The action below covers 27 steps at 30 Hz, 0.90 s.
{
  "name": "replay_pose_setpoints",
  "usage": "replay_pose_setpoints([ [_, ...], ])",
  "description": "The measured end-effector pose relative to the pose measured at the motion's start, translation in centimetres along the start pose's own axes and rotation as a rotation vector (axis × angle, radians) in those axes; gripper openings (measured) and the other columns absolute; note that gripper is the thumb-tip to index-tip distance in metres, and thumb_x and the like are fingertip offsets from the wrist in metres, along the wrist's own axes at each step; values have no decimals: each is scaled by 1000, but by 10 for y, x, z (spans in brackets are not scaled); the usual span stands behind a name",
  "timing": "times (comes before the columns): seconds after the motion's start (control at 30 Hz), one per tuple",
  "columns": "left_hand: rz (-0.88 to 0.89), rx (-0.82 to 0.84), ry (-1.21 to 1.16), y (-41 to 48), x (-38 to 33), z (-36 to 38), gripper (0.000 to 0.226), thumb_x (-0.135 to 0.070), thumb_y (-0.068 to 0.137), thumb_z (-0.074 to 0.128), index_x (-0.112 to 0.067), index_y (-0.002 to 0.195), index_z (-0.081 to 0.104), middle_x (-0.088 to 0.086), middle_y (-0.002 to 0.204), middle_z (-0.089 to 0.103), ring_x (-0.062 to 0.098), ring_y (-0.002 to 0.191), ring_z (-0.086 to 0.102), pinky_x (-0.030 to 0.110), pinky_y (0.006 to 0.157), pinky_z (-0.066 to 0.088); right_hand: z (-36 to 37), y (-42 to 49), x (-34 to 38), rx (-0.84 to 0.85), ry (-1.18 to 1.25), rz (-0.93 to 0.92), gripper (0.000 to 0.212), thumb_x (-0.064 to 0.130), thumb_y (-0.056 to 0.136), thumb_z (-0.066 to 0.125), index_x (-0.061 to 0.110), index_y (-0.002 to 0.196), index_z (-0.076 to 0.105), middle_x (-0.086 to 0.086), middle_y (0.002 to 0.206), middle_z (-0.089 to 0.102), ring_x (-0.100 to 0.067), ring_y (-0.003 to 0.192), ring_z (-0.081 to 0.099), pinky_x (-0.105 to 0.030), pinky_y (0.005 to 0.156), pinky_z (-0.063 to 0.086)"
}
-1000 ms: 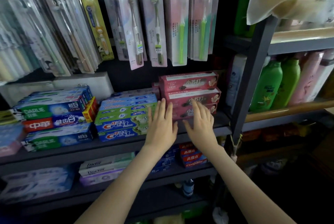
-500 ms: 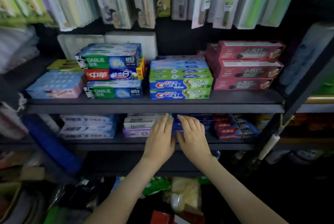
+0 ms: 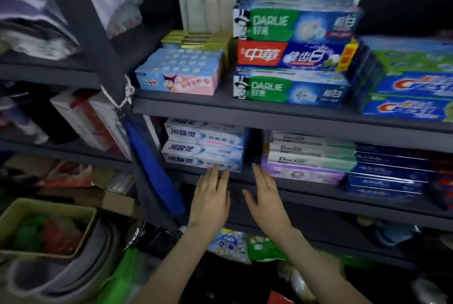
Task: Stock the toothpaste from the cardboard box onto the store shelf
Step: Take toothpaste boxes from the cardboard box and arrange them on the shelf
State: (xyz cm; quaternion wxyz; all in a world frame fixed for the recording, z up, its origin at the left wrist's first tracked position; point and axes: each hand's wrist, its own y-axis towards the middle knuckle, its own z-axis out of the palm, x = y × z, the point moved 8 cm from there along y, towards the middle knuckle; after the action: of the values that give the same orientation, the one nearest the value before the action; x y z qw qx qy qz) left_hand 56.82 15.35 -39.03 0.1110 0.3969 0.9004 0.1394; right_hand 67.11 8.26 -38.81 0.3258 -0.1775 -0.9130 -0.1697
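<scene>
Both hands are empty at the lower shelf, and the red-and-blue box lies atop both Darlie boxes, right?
No: the head view shows the red-and-blue box between the upper Darlie box and the lower Darlie box. The left hand and right hand are empty at the lower shelf.

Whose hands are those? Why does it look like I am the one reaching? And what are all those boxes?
The camera sits on a person's head and looks forward and down, so you see what they see. The two bare arms are theirs. The left hand and the right hand both have straight fingers and hold nothing. They reach toward the lower shelf. The left fingertips are at a stack of white and blue toothpaste boxes; I cannot tell if they touch it. The right hand points at the dark gap beside the Doctor boxes. On the upper shelf lie Darlie boxes and Crest boxes.
</scene>
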Motion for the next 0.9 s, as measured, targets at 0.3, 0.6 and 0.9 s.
replay_pose_setpoints([
  [0.3, 0, -314, 3, 47, 47, 62, 87, -11, 62, 87, -13, 137, 43, 22, 135, 53, 32, 132, 35, 53, 111, 17, 67, 65, -30, -204, 261, 145, 74, 16, 95, 57, 12, 152, 9, -5, 158, 15, -13, 144, 15, -6, 103, 9],
  [0.6, 50, -514, -46, 57, 42, 65, 43, -19, 83, 53, -18, 126, 58, 13, 125, 61, 25, 123, 44, 50, 104, 25, 61, 92, -43, -170, 434, 148, 60, 7, 90, 62, 33, 135, 32, 31, 106, 48, 17, 91, 50, 7, 69, 35],
  [0.9, 50, -476, -173, 58, 54, 51, 55, -36, 93, 43, -14, 143, 41, 10, 145, 46, 24, 135, 39, 45, 110, 23, 59, 92, -44, -172, 399, 206, 78, 11, 92, 61, 25, 152, 14, 9, 128, 51, 0, 109, 46, 9, 69, 32],
])
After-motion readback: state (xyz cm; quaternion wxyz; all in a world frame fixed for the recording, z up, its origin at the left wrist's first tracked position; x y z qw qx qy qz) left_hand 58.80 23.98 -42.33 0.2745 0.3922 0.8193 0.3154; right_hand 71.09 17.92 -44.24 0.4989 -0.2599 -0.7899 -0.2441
